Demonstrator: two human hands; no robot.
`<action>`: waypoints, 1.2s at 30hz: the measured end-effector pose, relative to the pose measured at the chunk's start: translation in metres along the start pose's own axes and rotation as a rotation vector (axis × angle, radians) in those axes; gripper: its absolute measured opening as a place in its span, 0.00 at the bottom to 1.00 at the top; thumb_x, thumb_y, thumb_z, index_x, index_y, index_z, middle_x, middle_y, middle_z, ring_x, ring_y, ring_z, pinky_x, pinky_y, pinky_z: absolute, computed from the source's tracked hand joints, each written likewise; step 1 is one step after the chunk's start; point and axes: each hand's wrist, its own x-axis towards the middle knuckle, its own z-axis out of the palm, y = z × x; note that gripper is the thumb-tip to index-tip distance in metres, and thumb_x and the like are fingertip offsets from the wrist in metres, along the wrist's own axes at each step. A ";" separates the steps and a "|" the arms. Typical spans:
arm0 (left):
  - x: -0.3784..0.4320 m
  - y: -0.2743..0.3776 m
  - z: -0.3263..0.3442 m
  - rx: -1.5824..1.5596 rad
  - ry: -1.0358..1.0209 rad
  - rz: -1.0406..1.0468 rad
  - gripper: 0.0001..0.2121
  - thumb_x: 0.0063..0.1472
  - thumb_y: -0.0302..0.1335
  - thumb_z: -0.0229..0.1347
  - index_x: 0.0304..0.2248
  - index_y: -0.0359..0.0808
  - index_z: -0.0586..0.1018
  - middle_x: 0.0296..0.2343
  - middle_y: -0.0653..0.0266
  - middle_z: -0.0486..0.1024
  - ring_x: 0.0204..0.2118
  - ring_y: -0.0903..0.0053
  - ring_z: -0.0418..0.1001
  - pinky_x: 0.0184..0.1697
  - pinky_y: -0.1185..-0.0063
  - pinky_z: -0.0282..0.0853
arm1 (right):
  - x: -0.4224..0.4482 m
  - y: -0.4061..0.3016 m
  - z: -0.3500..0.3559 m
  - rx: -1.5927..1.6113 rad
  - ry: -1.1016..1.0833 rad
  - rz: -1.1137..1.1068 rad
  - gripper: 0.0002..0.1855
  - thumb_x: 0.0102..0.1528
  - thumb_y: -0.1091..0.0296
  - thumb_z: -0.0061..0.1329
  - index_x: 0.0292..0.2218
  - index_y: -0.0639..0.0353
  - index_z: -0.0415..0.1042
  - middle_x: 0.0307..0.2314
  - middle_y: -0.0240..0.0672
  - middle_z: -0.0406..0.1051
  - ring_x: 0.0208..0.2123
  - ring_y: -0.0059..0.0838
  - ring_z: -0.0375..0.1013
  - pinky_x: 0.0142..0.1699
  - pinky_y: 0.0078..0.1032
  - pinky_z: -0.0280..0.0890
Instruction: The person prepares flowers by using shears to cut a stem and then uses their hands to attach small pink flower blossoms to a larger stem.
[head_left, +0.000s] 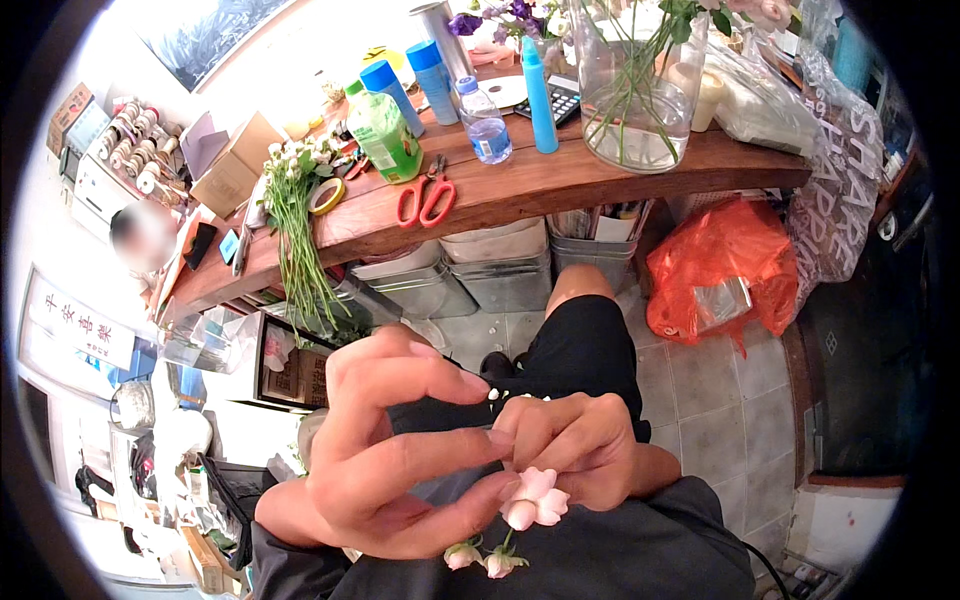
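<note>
Small pale pink flower blooms (531, 499) hang in front of my dark shirt, with closed buds (501, 561) on thin green stems below. My right hand (574, 446) is curled closed behind the top bloom and appears to hold its stem, which the fingers hide. My left hand (405, 457) reaches across from the left. Its thumb tip touches or nearly touches the bloom, a finger meets the right hand's fingers, and another finger is raised apart. Whether anything is pinched there cannot be seen. White petal bits (493, 394) show beyond the hands.
The wooden table (495, 187) ahead bears red-handled scissors (426, 196), cut flowers (296, 217), yellow tape (327, 196), bottles and a glass vase (637, 127). Metal bins (501, 277) stand beneath. A red plastic bag (720, 270) lies right. Another person (142, 236) is at far left.
</note>
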 end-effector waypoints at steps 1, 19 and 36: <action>0.000 0.000 0.000 0.000 0.001 -0.001 0.18 0.41 0.29 0.73 0.34 0.38 0.84 0.41 0.53 0.72 0.44 0.62 0.65 0.49 0.66 0.59 | 0.000 0.000 0.000 0.001 0.000 0.001 0.10 0.54 0.84 0.57 0.40 0.71 0.79 0.32 0.40 0.73 0.36 0.35 0.69 0.41 0.32 0.64; -0.066 -0.082 0.018 -0.047 0.029 -0.208 0.15 0.48 0.16 0.64 0.38 0.30 0.82 0.41 0.53 0.76 0.38 0.68 0.76 0.41 0.75 0.73 | 0.018 -0.007 -0.001 0.002 0.139 -0.044 0.11 0.57 0.76 0.59 0.41 0.70 0.74 0.36 0.45 0.73 0.39 0.34 0.70 0.45 0.31 0.66; -0.052 -0.088 0.098 -0.203 0.357 -0.214 0.05 0.64 0.20 0.56 0.38 0.28 0.79 0.28 0.54 0.80 0.29 0.67 0.81 0.33 0.74 0.74 | 0.124 0.044 0.017 -0.418 0.331 -0.397 0.19 0.56 0.66 0.61 0.43 0.65 0.69 0.37 0.39 0.71 0.36 0.31 0.71 0.40 0.30 0.67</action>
